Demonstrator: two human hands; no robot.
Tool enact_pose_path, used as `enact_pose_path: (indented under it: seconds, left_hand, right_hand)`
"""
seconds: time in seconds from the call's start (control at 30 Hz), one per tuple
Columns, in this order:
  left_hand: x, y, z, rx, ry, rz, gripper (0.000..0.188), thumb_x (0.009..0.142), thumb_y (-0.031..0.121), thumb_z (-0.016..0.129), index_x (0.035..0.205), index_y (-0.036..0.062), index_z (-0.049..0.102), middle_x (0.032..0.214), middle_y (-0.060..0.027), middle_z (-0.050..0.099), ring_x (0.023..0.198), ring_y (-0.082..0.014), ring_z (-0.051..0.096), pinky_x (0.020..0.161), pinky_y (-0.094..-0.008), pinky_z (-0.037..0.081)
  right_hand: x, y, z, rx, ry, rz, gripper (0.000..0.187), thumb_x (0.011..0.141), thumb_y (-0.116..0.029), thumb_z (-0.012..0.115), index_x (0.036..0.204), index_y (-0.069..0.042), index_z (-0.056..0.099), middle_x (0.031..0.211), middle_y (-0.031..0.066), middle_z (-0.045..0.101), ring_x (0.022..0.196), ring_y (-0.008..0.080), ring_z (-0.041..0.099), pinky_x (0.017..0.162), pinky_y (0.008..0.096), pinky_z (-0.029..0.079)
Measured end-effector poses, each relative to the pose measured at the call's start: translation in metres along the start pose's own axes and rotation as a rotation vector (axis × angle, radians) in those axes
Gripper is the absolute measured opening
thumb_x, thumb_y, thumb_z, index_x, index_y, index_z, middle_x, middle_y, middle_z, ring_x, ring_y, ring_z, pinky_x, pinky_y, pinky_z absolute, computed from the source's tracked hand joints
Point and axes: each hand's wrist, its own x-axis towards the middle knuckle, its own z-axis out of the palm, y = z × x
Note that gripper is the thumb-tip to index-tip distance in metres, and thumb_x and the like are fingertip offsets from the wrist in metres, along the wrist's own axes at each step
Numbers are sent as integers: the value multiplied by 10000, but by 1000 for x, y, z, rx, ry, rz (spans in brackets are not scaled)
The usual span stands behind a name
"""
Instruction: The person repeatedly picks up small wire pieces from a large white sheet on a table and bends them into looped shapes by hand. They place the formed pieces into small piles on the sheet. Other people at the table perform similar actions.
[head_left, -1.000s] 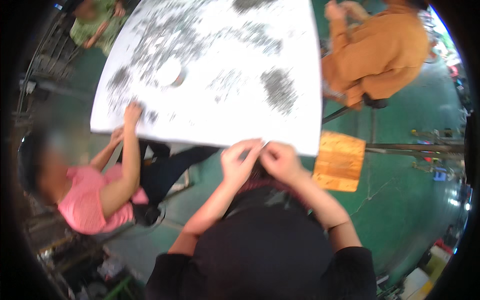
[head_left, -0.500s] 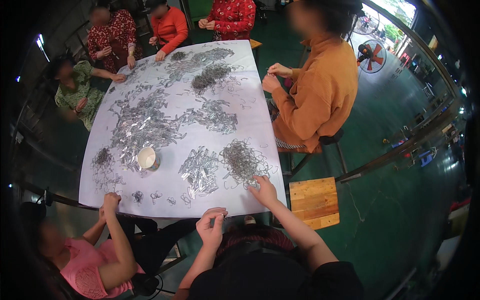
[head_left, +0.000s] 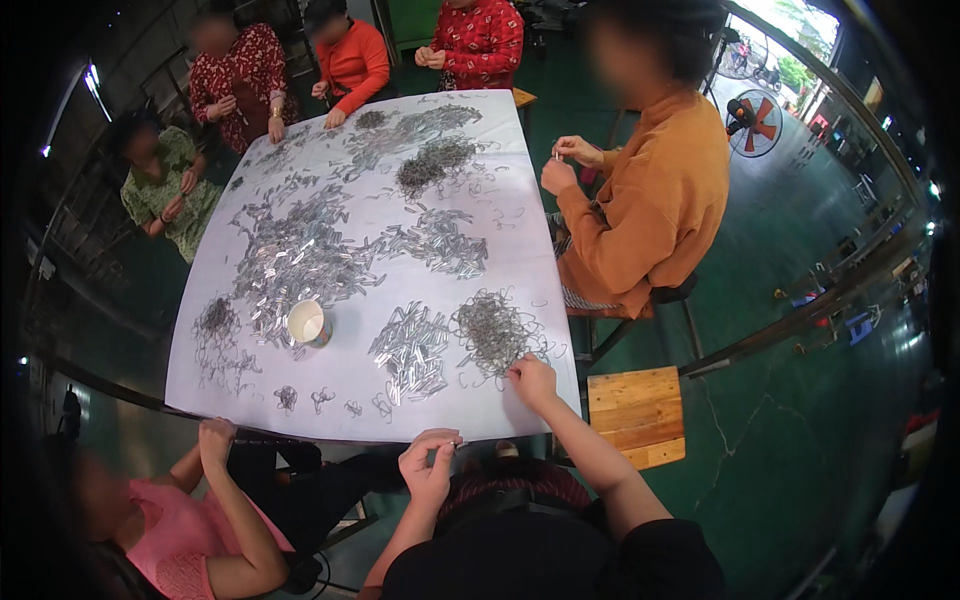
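My left hand (head_left: pixel 428 474) hovers just off the table's near edge, thumb and forefinger pinched on a small shiny metal piece (head_left: pixel 457 444). At the near side of a pile of bent wire hooks (head_left: pixel 497 325), my right hand (head_left: pixel 534 384) reaches down with its fingertips drawn together among the outer wires. Whatever lies between those fingertips is too small to make out. Left of the hooks lies a heap of short silvery metal tubes or strips (head_left: pixel 411 350). Several little wire clusters, one a dark bunch (head_left: pixel 286 397), sit along the near edge.
The white-covered table (head_left: pixel 350 385) carries more metal heaps (head_left: pixel 300 250) and a paper cup (head_left: pixel 308 323). A person in pink (head_left: pixel 190 540) sits at my left, one in orange-brown (head_left: pixel 640 200) at my right; others stand or sit beyond. A wooden stool (head_left: pixel 636 415) stands right of me.
My right hand's fingers, spread over the wire pile before, have come together at its near edge. My left hand keeps its pinch. The person in green has drawn a hand off the table.
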Motion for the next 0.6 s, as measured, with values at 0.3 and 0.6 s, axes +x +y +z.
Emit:
enact_pose_path:
  seconds: [0.3,0.6]
  left_hand:
    - [3,1,0,-10,-4,-29,102,783,56,577,721,-23,557,763,-118,616,762,-204,583,709,-297,449]
    - [-2,-3,5,-26,-38,-74,92,785,39,570,725,-27,548,761,-122,608,725,-180,574,686,-275,447]
  right_hand:
    - [-6,6,-3,54,-218,-76,130,706,-165,599,816,-98,617,763,72,549,693,265,571,595,363,459]
    - [2,23,18,-165,17,-178,99,706,-118,575,795,-121,617,823,53,505,703,248,566,592,372,463]
